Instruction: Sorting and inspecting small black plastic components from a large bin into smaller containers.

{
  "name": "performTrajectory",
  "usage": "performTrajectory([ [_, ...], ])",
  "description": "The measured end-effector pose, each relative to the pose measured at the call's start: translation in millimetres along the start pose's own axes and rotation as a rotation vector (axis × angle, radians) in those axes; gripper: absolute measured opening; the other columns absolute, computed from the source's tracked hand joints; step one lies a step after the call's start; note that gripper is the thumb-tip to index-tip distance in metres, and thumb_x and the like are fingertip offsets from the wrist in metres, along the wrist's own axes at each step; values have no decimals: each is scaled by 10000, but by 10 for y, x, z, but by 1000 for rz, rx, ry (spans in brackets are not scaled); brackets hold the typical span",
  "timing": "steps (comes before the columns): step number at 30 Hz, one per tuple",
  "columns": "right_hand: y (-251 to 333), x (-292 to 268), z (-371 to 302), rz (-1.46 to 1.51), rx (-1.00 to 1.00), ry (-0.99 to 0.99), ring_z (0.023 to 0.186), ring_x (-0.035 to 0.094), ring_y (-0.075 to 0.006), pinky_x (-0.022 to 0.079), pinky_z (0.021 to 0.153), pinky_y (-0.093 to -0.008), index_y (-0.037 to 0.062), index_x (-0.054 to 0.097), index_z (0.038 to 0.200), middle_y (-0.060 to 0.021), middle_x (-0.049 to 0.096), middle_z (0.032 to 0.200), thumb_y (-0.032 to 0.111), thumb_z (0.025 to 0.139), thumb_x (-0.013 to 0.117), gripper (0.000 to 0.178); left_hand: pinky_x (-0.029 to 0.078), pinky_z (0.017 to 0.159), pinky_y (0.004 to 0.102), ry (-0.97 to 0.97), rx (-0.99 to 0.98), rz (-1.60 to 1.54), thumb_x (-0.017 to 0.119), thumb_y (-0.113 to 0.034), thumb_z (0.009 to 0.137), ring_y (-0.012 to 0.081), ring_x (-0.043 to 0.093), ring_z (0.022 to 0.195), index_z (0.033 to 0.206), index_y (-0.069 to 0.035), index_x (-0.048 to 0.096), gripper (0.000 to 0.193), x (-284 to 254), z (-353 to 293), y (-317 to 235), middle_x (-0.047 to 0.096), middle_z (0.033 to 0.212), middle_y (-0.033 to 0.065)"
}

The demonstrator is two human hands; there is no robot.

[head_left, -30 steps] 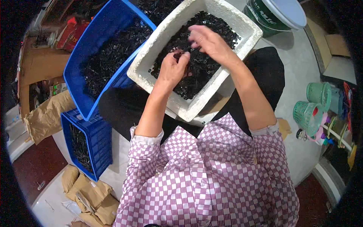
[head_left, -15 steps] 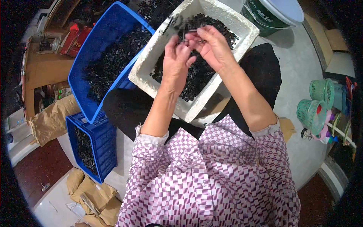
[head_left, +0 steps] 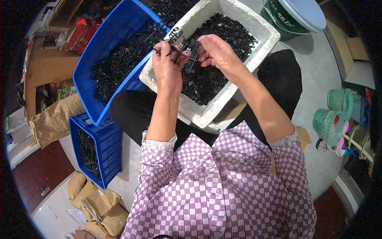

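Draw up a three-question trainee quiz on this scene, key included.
1. True or false: the left hand is empty.
2. Pick one: the bucket at the upper right of the white box has a body that is A) red, B) green, C) yellow.
3. Fill in: the big bin left of the white box is ____.

Key: 1 false, it holds black parts; 2 B; 3 blue.

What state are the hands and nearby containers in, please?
Left hand: closed on black pieces
Right hand: bent at those pieces, grip blurred
Foam box: open, black pieces inside
Large blue bin: open, black pieces inside
Small blue crate: open, black pieces inside
Green bucket: apparently lidded
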State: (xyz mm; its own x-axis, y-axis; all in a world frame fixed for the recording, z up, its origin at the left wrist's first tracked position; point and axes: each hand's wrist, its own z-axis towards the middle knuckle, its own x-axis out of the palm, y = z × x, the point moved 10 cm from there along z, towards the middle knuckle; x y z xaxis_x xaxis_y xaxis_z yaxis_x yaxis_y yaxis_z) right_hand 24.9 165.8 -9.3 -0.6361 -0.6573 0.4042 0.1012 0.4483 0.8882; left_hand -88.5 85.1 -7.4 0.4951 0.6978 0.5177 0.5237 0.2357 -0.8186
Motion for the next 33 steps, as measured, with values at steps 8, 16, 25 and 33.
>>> performTrajectory([
  [8, 291, 67, 20, -579, -281, -121, 586, 469, -68, 411, 521, -234, 2, 524, 869, -23, 521, 704, 226, 868, 554, 227, 488, 545, 257, 108, -120, 114, 538, -301, 872, 164, 588, 621, 918, -99, 469, 218, 174, -102, 170, 555, 758, 32],
  [16, 424, 101, -55, -551, -416, -114, 597, 463, -63, 413, 536, -233, -9, 525, 843, -24, 524, 659, 158, 878, 519, 170, 458, 517, 283, 106, -363, -216, 535, -314, 871, 162, 551, 595, 947, -102, 496, 229, 209, -119, 413, 552, 758, 21],
  [25, -112, -393, 211, 233, -30, -202, 520, 404, -62, 339, 450, -213, 33, 529, 897, 19, 457, 617, 171, 871, 527, 140, 373, 446, 280, 111, -320, -230, 544, -302, 869, 136, 427, 499, 914, -130, 493, 185, 273, -181, 418, 487, 692, 2],
  [33, -86, -166, 130, 285, 26, -154, 511, 377, -46, 302, 435, -179, 59, 532, 907, 21, 447, 655, 227, 875, 530, 171, 403, 443, 269, 36, -329, -137, 548, -284, 868, 132, 461, 505, 884, -134, 471, 170, 201, -284, 457, 483, 694, 7],
])
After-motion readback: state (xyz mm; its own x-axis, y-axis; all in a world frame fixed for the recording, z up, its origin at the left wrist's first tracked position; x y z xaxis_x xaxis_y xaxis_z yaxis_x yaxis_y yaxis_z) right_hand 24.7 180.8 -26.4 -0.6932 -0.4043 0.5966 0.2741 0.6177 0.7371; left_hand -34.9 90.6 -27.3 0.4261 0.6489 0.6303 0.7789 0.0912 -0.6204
